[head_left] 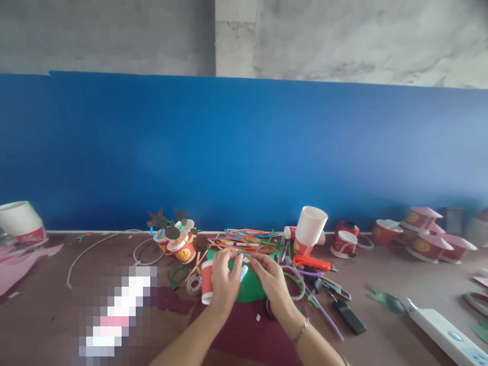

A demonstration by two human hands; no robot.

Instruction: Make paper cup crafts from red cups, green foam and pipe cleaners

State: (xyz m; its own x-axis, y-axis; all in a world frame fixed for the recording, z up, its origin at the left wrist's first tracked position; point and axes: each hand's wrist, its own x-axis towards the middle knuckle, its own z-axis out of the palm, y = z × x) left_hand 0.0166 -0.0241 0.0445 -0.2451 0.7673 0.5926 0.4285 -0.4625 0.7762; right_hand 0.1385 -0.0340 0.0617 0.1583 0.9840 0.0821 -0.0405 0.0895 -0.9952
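My left hand (227,277) and my right hand (270,277) meet over the middle of the table, thumbs and fingertips pinched close together. Between them shows a small white piece (246,260), too small to tell its kind. Under the hands lies a green sheet (251,290), on top of a dark red sheet (244,330). Just left of my left hand, a red paper cup (207,284) is partly covered by it. Next to that cup is a roll of clear tape (193,284).
Behind the hands lie several coloured drinking straws (247,239). To the right are a stack of white cups (310,229), an orange-red tool (311,262), a black key fob (348,316) and a power strip (438,325). Decorated cups (181,249) stand at the left.
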